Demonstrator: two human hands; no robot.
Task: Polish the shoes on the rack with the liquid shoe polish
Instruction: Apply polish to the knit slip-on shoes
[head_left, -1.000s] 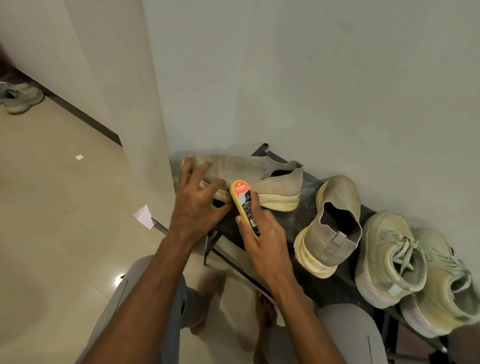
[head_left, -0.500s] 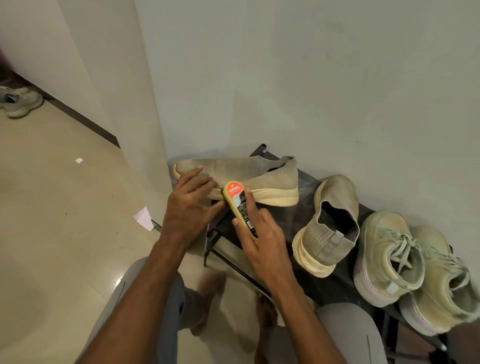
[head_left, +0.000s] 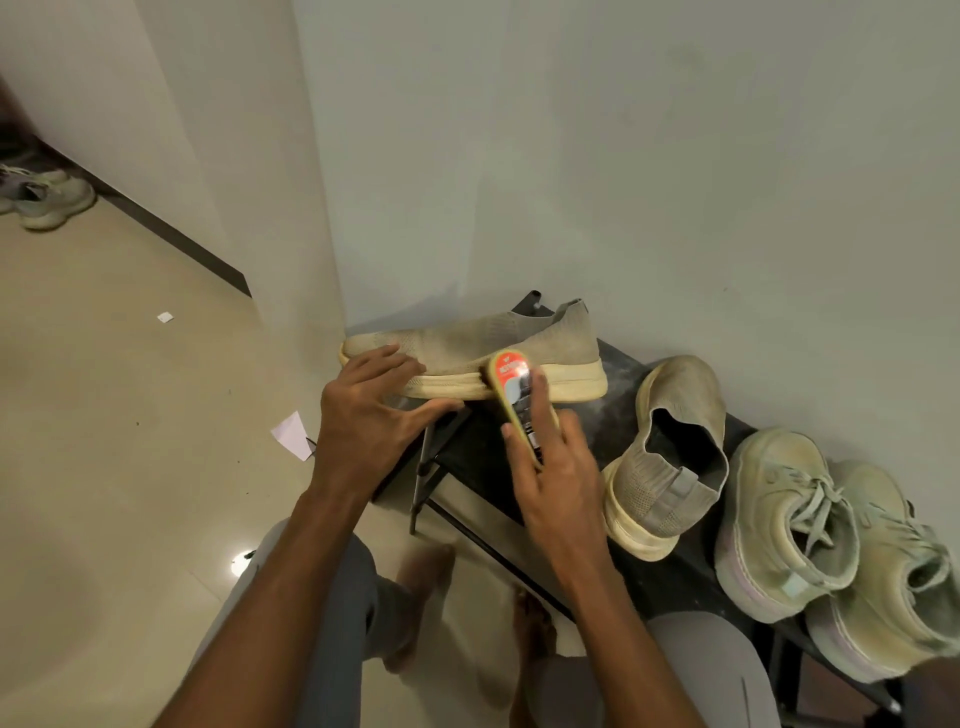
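Polish bottle (head_left: 519, 402): lower half hidden under right hand (head_left: 558, 480) fingers, label text past the fingertips too glary to read. Knit shoe (head_left: 483, 348) sole partly covered by left hand (head_left: 363, 415) fingers and the bottle. Rightmost sneaker (head_left: 893, 582) cut by frame edge. Rack (head_left: 670, 582) underside dark, unreadable. Feet blurred.

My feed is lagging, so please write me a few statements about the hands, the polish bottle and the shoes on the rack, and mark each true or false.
1. The right hand holds the polish bottle against the knit shoe. True.
2. The left hand is off the shoe. False: its fingers rest on the toe end.
3. Four shoes sit on the rack. True.
4. The knit shoe lies on the floor. False: it is at the rack's end.
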